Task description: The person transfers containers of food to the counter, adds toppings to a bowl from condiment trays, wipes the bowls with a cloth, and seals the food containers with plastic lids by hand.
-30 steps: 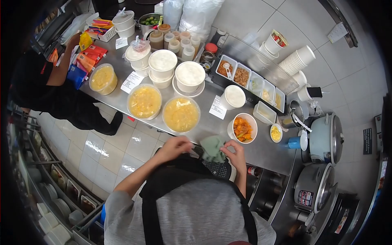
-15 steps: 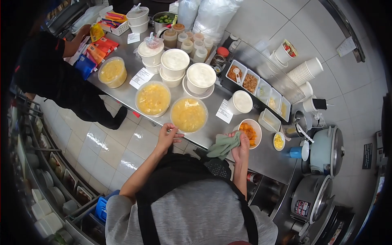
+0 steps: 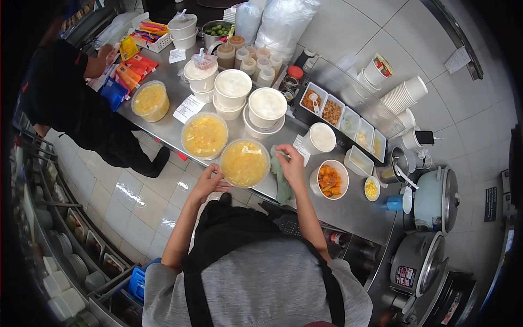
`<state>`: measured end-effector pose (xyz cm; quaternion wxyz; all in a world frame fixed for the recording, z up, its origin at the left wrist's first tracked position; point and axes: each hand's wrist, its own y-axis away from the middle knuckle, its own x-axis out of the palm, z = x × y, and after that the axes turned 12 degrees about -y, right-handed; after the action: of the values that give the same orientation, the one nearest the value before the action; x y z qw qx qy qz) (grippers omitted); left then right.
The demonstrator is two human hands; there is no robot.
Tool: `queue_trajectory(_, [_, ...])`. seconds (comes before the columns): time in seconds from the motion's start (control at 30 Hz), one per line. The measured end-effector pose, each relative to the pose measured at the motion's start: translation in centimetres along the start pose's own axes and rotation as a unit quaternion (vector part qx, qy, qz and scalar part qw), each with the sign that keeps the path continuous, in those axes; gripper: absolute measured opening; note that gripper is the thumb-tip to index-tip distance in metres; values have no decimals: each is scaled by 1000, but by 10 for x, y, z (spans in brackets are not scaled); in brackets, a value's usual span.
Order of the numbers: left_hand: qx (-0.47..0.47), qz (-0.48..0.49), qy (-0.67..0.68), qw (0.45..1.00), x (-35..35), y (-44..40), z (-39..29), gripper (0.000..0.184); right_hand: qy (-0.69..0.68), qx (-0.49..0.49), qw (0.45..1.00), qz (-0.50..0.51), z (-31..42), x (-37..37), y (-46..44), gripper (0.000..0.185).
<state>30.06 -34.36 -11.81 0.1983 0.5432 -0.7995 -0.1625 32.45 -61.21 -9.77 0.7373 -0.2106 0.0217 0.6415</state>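
Observation:
At the front edge of the counter is a clear round tub of yellow soup (image 3: 245, 162), its near side out over the edge. My left hand (image 3: 210, 182) grips its left rim, thumb on the side and fingers partly beneath. On its right, my right hand (image 3: 292, 162) has bent fingers closed at the top of a green cloth (image 3: 283, 182), which hangs down beside the tub. Another soup tub (image 3: 204, 135) stands just to the left. White lidded tubs (image 3: 267, 102) are stacked behind. An open bowl of orange food (image 3: 330, 181) sits right of my right hand.
At left a person in black (image 3: 71, 103) reaches over colourful packets (image 3: 136, 68). A topping rack (image 3: 332, 111) and a stack of white cups (image 3: 406, 94) line the back right. Rice cookers (image 3: 430, 201) stand at far right. A small yellow-filled cup (image 3: 372, 188) sits near them.
The soup tub has shifted left and toward me, with my left hand now on it. My right hand and the cloth have moved left from the orange food bowl to the tub's right side.

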Motion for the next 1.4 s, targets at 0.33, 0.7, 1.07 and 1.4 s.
queue_trajectory(0.33, [-22,31,66,997,-11,6,-2,15,42,-150,972,178,11,49,-50,17])
queue_trajectory(0.7, [-15,24,119,992,-9,4,7,13,112,-26,984,137,31,7,26,20])
queue_trajectory(1.07, [-48,19,148,988,33,6,7,12,-216,270,930,125,15,-10,69,20])
queue_trajectory(1.4, [-127,73,228,963,85,-7,22,14,-435,311,843,48,47,-59,92,22])
